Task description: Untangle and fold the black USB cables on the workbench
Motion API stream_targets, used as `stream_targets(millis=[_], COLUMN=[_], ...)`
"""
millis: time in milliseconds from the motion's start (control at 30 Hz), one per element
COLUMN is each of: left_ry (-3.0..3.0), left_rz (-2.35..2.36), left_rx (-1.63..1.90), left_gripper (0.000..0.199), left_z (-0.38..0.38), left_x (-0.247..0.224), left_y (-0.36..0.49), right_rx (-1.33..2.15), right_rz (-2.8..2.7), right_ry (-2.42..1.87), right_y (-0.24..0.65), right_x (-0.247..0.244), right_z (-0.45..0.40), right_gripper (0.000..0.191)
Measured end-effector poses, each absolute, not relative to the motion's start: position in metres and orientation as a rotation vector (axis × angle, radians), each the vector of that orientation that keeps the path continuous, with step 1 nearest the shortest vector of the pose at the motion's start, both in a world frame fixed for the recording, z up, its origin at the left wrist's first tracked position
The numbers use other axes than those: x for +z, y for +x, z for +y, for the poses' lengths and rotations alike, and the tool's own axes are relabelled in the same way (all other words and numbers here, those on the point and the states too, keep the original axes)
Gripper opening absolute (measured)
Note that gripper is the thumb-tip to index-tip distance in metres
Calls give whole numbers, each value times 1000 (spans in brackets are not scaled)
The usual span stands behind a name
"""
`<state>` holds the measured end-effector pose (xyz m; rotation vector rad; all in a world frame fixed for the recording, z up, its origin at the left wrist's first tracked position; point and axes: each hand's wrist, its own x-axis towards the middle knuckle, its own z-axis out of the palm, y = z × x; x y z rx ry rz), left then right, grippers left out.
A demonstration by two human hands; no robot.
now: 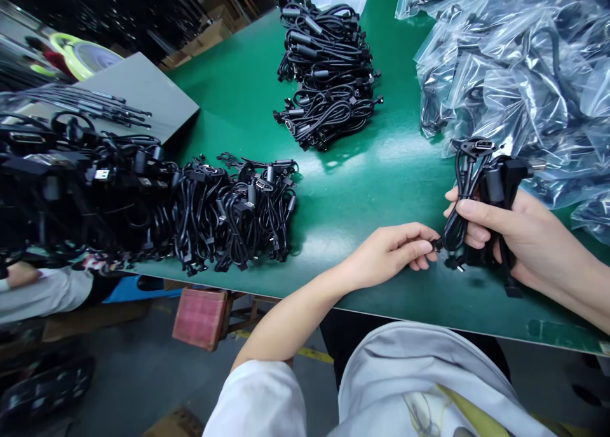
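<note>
Right hand [531, 237] grips a coiled black cable bundle [456, 229] at frame right; left hand [393, 249] pinches a small black cable end [437, 244] beside it. Tug too hard and imo the bundle could slip loose onto the glossy green tabletop [362, 195].

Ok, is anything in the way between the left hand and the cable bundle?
Nothing visible: the left hand pinches a small black connector at the lower-left edge of the cable bundle, which the right hand holds over the green table.
</note>
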<state>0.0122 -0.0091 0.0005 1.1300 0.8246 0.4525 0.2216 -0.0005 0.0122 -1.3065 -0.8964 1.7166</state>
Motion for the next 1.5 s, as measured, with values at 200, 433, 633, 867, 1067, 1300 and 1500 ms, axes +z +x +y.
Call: stream_targets(millis=[200,433,633,867,1067,1300,1500], left_ry=[1146,1156,1142,1248,1299,1223,970], left_rz=[849,838,922,944,937,870,952], left_rx=[441,439,420,381,360,487,858], left_gripper=[36,38,42,36,30,33,38], left_z=[-9,-9,-10,-10,-13,-8,1], left_x=[-3,-3,6,15,9,9,3], left_y=[13,13,14,14,13,11,10], right_rx=[1725,1737,1710,1809,1885,1952,2212], right_rz=[-898,-875,-857,-765,-734,-761,-1048], right_ry=[-1267,-1267,-1305,-1288,-1206,-1169,-1093], right_y=[223,227,227,225,225,229,229], right_x=[11,9,11,11,9,9,8], right_z=[-2,-1,2,2,2,1,-9], right_gripper=[30,24,27,32,37,37,38])
